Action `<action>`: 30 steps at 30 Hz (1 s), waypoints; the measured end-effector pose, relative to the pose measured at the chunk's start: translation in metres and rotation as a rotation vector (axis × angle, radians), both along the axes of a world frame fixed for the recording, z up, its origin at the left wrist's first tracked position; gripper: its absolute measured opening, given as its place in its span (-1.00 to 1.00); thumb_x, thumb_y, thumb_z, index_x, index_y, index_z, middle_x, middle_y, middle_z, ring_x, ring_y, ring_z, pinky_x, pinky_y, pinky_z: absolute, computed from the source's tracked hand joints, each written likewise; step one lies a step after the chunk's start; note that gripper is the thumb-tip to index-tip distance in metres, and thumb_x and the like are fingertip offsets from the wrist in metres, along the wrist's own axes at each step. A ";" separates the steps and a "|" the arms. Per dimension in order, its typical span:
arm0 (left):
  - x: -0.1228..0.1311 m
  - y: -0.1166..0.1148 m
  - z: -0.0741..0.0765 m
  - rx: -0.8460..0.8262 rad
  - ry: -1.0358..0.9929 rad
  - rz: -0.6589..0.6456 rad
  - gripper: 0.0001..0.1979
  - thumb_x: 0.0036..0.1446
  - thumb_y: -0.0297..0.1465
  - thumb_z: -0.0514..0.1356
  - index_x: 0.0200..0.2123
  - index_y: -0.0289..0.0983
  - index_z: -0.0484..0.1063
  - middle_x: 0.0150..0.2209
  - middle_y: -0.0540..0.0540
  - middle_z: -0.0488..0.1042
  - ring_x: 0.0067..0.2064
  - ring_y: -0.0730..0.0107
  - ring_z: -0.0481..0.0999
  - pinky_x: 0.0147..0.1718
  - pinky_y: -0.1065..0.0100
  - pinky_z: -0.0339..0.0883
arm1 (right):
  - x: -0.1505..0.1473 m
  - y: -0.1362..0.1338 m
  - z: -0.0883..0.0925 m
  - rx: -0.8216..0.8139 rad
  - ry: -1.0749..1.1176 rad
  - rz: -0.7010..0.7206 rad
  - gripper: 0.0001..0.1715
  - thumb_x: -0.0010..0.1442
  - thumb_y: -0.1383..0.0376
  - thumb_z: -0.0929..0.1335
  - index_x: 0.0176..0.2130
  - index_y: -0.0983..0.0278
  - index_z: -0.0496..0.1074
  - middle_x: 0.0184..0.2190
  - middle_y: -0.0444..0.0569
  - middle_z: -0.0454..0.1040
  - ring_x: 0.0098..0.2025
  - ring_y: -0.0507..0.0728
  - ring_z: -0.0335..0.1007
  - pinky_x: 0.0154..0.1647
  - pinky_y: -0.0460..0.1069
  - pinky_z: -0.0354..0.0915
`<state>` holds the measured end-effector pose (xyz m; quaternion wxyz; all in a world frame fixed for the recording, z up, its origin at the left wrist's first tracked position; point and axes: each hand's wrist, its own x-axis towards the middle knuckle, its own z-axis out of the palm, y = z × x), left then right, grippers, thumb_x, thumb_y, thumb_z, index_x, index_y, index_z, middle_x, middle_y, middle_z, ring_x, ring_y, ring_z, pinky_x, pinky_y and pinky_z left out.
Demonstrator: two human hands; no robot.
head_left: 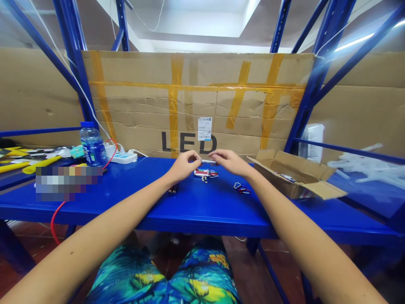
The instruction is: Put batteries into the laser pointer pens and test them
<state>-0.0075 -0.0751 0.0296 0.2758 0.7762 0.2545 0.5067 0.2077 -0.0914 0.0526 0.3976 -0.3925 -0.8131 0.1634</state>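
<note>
My left hand (187, 164) and my right hand (233, 161) meet above the middle of the table. Both are closed in a pinch at opposite ends of a thin, silvery tube (208, 161). Just below it lies a row of small coloured metal tubes (201, 172), with carabiner clips (214, 173) at its right end. Several tiny round silver pieces (204, 180) are scattered in front of them. Nearer my right forearm are loose red and blue carabiners (242, 188). Some small dark pieces (172, 189) sit beside my left forearm, partly hidden by it.
An open cardboard box (292, 175) with metal pieces inside stands to the right. On the left are a water bottle (92, 144), a white power strip (123, 157) and a red cable (54, 223). A tall cardboard sheet (142, 114) closes off the blue table's (202, 211) back.
</note>
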 end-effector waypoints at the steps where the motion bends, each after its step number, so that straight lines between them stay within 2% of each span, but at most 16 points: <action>1: -0.001 0.002 0.002 -0.008 -0.069 0.004 -0.91 -0.01 -0.42 0.20 -0.46 -0.32 0.35 -0.40 -0.09 0.53 -0.41 0.44 0.49 -0.32 0.33 0.40 | 0.009 0.001 0.004 0.017 0.001 -0.130 -0.60 0.25 0.06 0.27 -0.28 0.33 0.47 -0.36 0.05 0.53 -0.33 0.11 0.41 -0.26 0.00 0.30; 2: -0.002 0.003 0.003 -0.027 -0.137 -0.002 -0.90 -0.03 -0.43 0.21 -0.48 -0.32 0.33 -0.36 -0.12 0.55 -0.39 0.42 0.52 -0.29 0.30 0.42 | 0.018 0.001 0.007 0.010 -0.060 -0.289 -0.58 0.24 0.04 0.28 -0.37 0.33 0.47 -0.44 0.05 0.51 -0.38 0.11 0.39 -0.30 0.00 0.29; 4: -0.004 0.008 0.004 -0.087 -0.262 -0.029 -0.89 -0.05 -0.45 0.21 -0.50 -0.33 0.30 -0.35 -0.14 0.55 -0.35 0.37 0.55 -0.26 0.25 0.47 | 0.035 0.001 0.010 -0.131 -0.354 -0.453 -0.59 0.14 0.05 0.37 -0.54 0.30 0.45 -0.59 0.02 0.45 -0.49 0.13 0.36 -0.38 0.02 0.24; 6: -0.006 0.013 0.005 -0.152 -0.352 -0.048 -0.89 -0.06 -0.46 0.21 -0.49 -0.33 0.30 -0.41 -0.10 0.53 -0.33 0.35 0.56 -0.24 0.22 0.49 | 0.045 0.002 0.009 -0.271 -0.600 -0.466 -0.60 0.06 0.09 0.43 -0.65 0.28 0.44 -0.67 0.00 0.41 -0.57 0.12 0.32 -0.45 0.03 0.20; 8: -0.006 0.017 0.005 -0.210 -0.405 -0.056 -0.90 -0.06 -0.48 0.21 -0.47 -0.33 0.30 -0.46 -0.05 0.49 -0.32 0.35 0.56 -0.24 0.21 0.50 | 0.048 0.002 0.006 -0.323 -0.722 -0.431 -0.61 0.01 0.11 0.44 -0.69 0.27 0.43 -0.71 -0.01 0.39 -0.61 0.11 0.29 -0.49 0.03 0.18; 11: -0.005 0.017 0.005 -0.281 -0.414 -0.076 -0.90 -0.02 -0.48 0.21 -0.41 -0.32 0.30 -0.45 -0.04 0.49 -0.31 0.35 0.56 -0.27 0.21 0.51 | 0.044 0.002 0.000 -0.365 -0.785 -0.401 -0.67 -0.08 0.13 0.46 -0.70 0.25 0.44 -0.73 -0.04 0.38 -0.63 0.10 0.30 -0.52 0.01 0.18; 17: 0.000 0.009 0.007 -0.296 -0.359 -0.051 -0.94 0.10 -0.47 0.16 -0.32 -0.34 0.34 -0.46 -0.09 0.50 -0.36 0.34 0.56 -0.32 0.24 0.51 | 0.030 0.002 -0.009 -0.356 -0.861 -0.475 -0.75 -0.20 0.33 0.47 -0.71 0.26 0.35 -0.70 -0.05 0.39 -0.63 0.09 0.28 -0.57 0.00 0.16; 21: 0.002 0.007 0.003 -0.261 -0.284 -0.031 -0.88 0.17 -0.40 0.17 -0.24 -0.34 0.35 -0.47 -0.03 0.43 -0.43 0.40 0.53 -0.42 0.32 0.47 | 0.016 0.001 -0.012 -0.273 -0.688 -0.306 -0.84 -0.06 0.34 0.39 -0.61 0.28 0.36 -0.59 -0.04 0.47 -0.55 0.07 0.32 -0.52 -0.03 0.16; 23: 0.003 0.007 -0.001 -0.232 -0.217 -0.049 -0.86 0.20 -0.36 0.16 -0.20 -0.30 0.33 -0.46 0.01 0.37 -0.52 0.49 0.45 -0.54 0.42 0.37 | 0.008 -0.002 -0.011 -0.230 -0.495 -0.161 -0.85 0.05 0.32 0.32 -0.54 0.28 0.37 -0.52 -0.02 0.51 -0.50 0.06 0.35 -0.47 -0.04 0.21; 25: 0.005 0.006 -0.005 -0.209 -0.147 -0.064 -0.87 0.22 -0.36 0.12 -0.18 -0.27 0.33 -0.45 0.04 0.34 -0.59 0.58 0.33 -0.61 0.48 0.23 | 0.001 -0.006 -0.009 -0.301 -0.259 0.012 -0.86 0.14 0.31 0.27 -0.44 0.28 0.34 -0.46 0.01 0.54 -0.47 0.05 0.39 -0.44 -0.04 0.27; 28: 0.008 0.004 -0.009 -0.130 -0.042 -0.066 -0.85 0.20 -0.36 0.11 -0.17 -0.27 0.35 -0.39 0.02 0.37 -0.52 0.55 0.32 -0.53 0.44 0.23 | -0.005 -0.012 -0.008 -0.470 0.031 0.242 -0.85 0.17 0.24 0.30 -0.36 0.27 0.28 -0.41 0.01 0.55 -0.44 0.05 0.45 -0.46 -0.05 0.29; 30: 0.009 0.002 -0.011 -0.040 0.046 -0.072 -0.82 0.17 -0.37 0.14 -0.16 -0.28 0.38 -0.32 -0.03 0.44 -0.39 0.46 0.40 -0.38 0.39 0.30 | -0.007 -0.014 -0.009 -0.513 0.142 0.310 -0.79 0.14 0.20 0.36 -0.35 0.28 0.27 -0.44 -0.03 0.52 -0.47 0.04 0.44 -0.48 -0.06 0.28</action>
